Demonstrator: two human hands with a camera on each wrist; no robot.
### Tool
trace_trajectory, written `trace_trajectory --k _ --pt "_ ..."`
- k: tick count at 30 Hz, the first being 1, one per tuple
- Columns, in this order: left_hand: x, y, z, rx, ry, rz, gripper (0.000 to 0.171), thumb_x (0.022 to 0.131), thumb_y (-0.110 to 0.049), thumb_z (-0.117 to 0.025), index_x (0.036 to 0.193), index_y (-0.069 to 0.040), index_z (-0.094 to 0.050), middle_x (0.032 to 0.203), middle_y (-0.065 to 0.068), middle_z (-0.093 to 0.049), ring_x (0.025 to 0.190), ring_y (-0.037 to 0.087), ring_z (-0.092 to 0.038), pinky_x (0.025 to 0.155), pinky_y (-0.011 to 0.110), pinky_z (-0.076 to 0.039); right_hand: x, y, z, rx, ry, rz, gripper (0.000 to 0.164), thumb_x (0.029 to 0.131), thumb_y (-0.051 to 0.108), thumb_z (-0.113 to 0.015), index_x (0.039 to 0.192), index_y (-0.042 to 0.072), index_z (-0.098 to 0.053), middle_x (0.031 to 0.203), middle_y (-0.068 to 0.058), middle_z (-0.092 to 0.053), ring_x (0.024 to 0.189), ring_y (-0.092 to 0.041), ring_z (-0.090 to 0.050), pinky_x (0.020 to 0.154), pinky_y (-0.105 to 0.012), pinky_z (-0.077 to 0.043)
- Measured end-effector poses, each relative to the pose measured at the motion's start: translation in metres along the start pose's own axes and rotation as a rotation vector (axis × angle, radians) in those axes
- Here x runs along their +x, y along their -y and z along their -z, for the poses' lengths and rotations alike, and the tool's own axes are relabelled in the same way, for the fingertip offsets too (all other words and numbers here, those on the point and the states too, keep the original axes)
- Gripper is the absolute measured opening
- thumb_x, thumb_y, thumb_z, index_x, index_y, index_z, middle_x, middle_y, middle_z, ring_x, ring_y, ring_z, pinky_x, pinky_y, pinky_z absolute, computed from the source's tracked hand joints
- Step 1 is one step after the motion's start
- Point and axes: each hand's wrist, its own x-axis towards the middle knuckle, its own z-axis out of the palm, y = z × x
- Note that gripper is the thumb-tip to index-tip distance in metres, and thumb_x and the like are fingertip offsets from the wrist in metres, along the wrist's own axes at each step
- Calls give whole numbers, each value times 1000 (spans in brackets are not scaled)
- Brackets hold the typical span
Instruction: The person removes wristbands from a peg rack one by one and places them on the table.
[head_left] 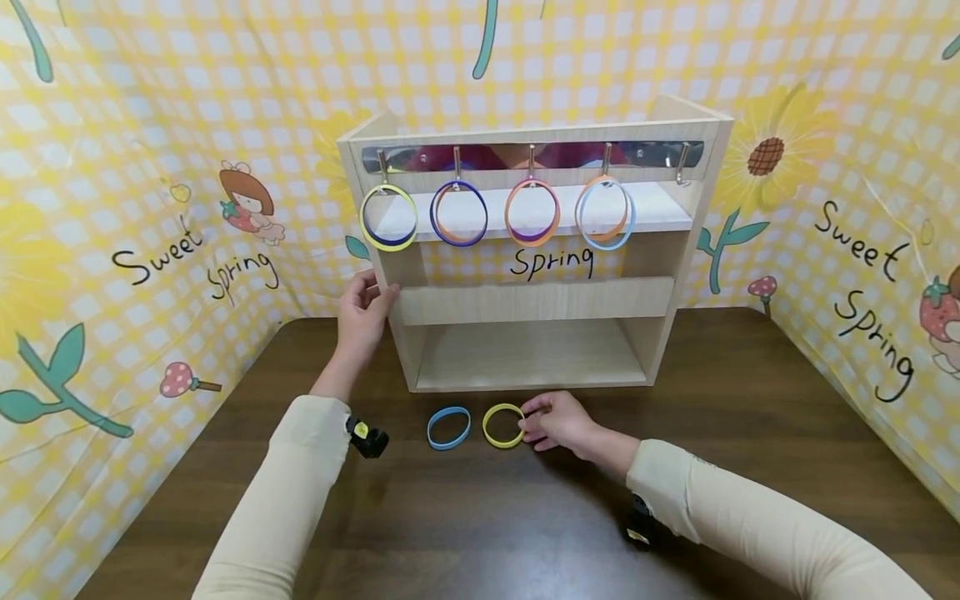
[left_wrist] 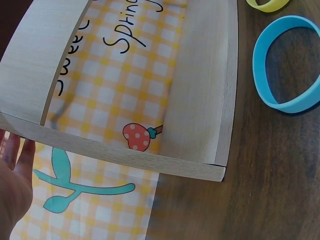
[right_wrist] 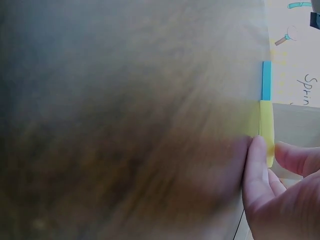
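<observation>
My right hand (head_left: pixel 558 423) pinches the right edge of a yellow silicone wristband (head_left: pixel 485 427) on the table. In the right wrist view its thumb and fingers (right_wrist: pixel 256 155) stand on either side of the yellow band. Left of it a light blue wristband (head_left: pixel 430 433) lies apart from my hands. My left hand (head_left: pixel 362 315) rests against the left side panel of a wooden shelf (head_left: pixel 536 300); its fingers touch the panel from outside. On the shelf's hook rail (head_left: pixel 495 156) hang paired wristbands: yellow with dark blue (head_left: pixel 387 247), blue with orange, orange-pink with purple, light blue with orange (head_left: pixel 632 218).
The rightmost hook (head_left: pixel 682 162) carries no band. The shelf stands on a dark brown table (head_left: pixel 480 525), near its back edge. A yellow checked cloth (head_left: pixel 247 125) with printed flowers and lettering surrounds the table at the back and sides.
</observation>
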Motion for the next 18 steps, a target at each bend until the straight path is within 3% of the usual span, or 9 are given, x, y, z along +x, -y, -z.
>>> trace_trajectory --k 6,13,18 --pt "-1 2 -1 10 0 11 38 94 -8 -60 127 8 -52 109 6 -58 101 16 -56 85 27 -48 -5 0 3 8 27 5 29 88 -4 -65 115 -12 -58 93 -17 -69 79 -24 -68 65 -38 -57" --pt "-2 2 0 17 -12 10 39 94 -8 -60 128 10 -50 118 22 -57 99 15 -57 83 26 -49 -8 2 9 29 53 20 30 90 -2 -64 118 -13 -56 96 -19 -67 83 -27 -68 67 -38 -57" --pt "0 0 -2 22 -16 12 39 93 -8 -61 127 9 -52 115 18 -58 100 15 -57 84 26 -48 -13 15 24 87 30 63 34 92 0 -62 122 -14 -53 110 -27 -62 93 -36 -66 74 -42 -56"
